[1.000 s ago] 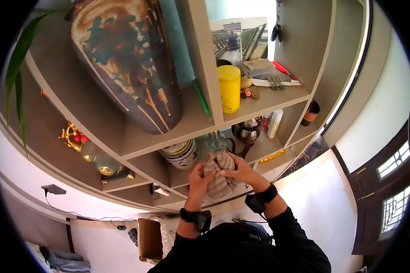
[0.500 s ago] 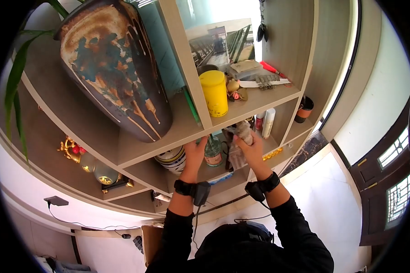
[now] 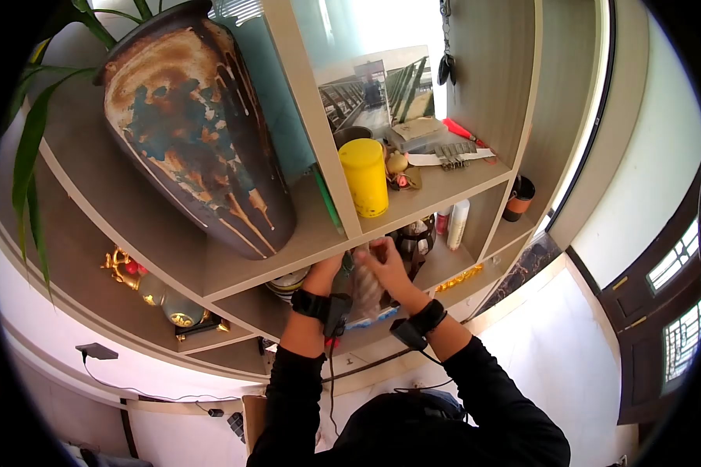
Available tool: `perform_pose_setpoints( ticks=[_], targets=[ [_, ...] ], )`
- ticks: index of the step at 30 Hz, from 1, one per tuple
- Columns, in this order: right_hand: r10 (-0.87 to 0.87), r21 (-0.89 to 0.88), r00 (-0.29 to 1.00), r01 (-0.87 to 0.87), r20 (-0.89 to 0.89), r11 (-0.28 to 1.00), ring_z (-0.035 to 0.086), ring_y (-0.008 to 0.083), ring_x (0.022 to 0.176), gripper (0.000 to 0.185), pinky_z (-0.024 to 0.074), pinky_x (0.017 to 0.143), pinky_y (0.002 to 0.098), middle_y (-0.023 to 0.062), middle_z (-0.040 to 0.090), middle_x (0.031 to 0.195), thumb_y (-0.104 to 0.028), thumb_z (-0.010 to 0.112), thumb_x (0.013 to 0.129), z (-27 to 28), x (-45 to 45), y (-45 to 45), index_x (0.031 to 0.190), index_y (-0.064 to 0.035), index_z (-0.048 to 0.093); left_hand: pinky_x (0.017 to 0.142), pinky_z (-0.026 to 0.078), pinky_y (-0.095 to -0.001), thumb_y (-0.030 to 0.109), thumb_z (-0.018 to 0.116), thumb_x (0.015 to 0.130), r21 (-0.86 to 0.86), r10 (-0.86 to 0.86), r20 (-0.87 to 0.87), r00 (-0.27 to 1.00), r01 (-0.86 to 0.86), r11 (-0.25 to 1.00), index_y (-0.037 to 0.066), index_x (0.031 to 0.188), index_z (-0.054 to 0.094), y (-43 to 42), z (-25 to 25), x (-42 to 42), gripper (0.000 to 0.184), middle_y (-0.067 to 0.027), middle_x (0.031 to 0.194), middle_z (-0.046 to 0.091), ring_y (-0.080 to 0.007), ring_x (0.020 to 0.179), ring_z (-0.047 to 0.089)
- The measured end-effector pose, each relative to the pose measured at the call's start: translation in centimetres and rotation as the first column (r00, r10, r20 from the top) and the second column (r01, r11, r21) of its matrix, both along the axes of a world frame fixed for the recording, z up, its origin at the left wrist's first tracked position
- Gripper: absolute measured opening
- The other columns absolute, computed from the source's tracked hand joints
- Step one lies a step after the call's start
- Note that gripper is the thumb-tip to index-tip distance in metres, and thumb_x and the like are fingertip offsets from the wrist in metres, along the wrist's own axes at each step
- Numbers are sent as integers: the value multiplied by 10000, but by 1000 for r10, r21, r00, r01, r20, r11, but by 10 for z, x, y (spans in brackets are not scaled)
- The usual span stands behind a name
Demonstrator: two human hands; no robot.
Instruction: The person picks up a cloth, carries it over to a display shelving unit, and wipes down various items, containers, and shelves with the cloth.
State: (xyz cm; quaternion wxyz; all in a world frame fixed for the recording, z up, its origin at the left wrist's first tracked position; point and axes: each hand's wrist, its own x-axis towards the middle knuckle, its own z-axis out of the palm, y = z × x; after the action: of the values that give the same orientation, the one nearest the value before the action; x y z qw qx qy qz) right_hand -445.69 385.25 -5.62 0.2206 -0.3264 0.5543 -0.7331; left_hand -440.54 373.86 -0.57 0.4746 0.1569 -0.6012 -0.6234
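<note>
My left hand (image 3: 326, 270) is under the shelf edge, closed at the green glass bottle (image 3: 348, 263); its fingertips are mostly hidden. Close beside it, my right hand (image 3: 387, 267) pinches a crumpled grey-beige cloth (image 3: 366, 294) that hangs down in folds. The cloth lies against the bottle and covers most of it. To the left of my left hand, a striped bowl (image 3: 287, 285) shows in part on the same lower shelf.
Above my hands, a yellow canister (image 3: 364, 179) stands near the shelf edge. A large painted vase (image 3: 199, 136) fills the left compartment. Right of my hands are a dark pot (image 3: 415, 236) and a white spray can (image 3: 458, 224). A golden ornament (image 3: 181, 309) stands low on the left.
My right hand has moved left with the cloth, from the open shelf space to the bottle. The bottle has shifted slightly left, and the dark pot behind has come into view.
</note>
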Motion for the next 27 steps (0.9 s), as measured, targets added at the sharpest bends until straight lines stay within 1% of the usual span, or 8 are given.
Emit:
perform_pose_setpoints(
  ticks=[1, 3, 7, 11, 16, 19, 23, 27],
  targets=[
    [-1, 0, 1000, 1, 3, 1000, 481, 195, 885, 431, 359, 784, 269, 92, 496, 915, -159, 595, 739, 3, 6, -3, 1077, -18, 368, 655, 382, -268, 159, 487, 798, -6, -14, 12, 1000, 14, 1000, -19, 805, 513, -2, 1, 0, 180, -47, 756, 509, -147, 656, 469],
    [-299, -86, 806, 298, -511, 951, 452, 271, 910, 551, 364, 764, 335, 144, 474, 929, -258, 676, 622, 22, 26, -1, 1016, 2, 392, 651, 381, -267, 159, 487, 796, -12, -41, 35, 999, 42, 999, -17, 798, 511, -5, 0, 1, 178, -47, 748, 506, -147, 649, 465],
    [-302, 108, 706, 472, -640, 875, 422, 353, 937, 569, 341, 786, 394, 180, 470, 962, -204, 684, 556, 49, 44, -9, 1010, -1, 406, 643, 378, -267, 158, 486, 793, -13, -74, 61, 995, 75, 997, -14, 784, 508, -9, -1, 2, 174, -46, 732, 500, -147, 636, 459],
    [-250, 151, 803, 385, -541, 910, 435, 352, 915, 494, 351, 776, 391, 164, 500, 934, -181, 671, 555, 50, 28, -15, 960, -7, 447, 636, 376, -267, 157, 485, 791, 0, -93, 65, 994, 93, 996, -11, 770, 506, -14, -4, 1, 170, -46, 716, 495, -146, 622, 452],
    [136, 18, 854, -146, -503, 989, 494, 297, 913, 567, 389, 785, 323, 170, 526, 955, -177, 713, 545, 51, -9, -5, 1014, 8, 455, 627, 374, -267, 155, 484, 787, 21, -127, 64, 990, 126, 992, -7, 752, 502, -17, -5, -4, 167, -45, 697, 487, -146, 605, 443],
    [313, 156, 794, -272, -522, 950, 492, 270, 948, 642, 377, 811, 307, 180, 507, 1010, -194, 735, 531, 64, -20, 0, 1064, 3, 435, 621, 372, -267, 155, 484, 785, 20, -149, 73, 986, 148, 989, -5, 742, 500, -19, -3, -5, 166, -45, 685, 483, -146, 594, 438],
    [413, 235, 814, -343, -408, 909, 459, 264, 989, 656, 359, 832, 314, 174, 473, 1061, -197, 723, 549, 53, -14, -5, 1092, -6, 408, 613, 370, -267, 154, 483, 782, 18, -171, 90, 981, 170, 985, -2, 728, 497, -18, -7, -5, 165, -45, 669, 477, -145, 580, 432],
    [145, 113, 901, -108, -410, 988, 437, 252, 1003, 677, 348, 841, 320, 153, 454, 1078, -215, 718, 569, 24, -6, -8, 1116, -12, 374, 606, 368, -267, 153, 482, 779, 17, -188, 96, 978, 187, 982, 1, 714, 495, -19, -9, -5, 165, -44, 653, 472, -145, 567, 425]
  ],
)
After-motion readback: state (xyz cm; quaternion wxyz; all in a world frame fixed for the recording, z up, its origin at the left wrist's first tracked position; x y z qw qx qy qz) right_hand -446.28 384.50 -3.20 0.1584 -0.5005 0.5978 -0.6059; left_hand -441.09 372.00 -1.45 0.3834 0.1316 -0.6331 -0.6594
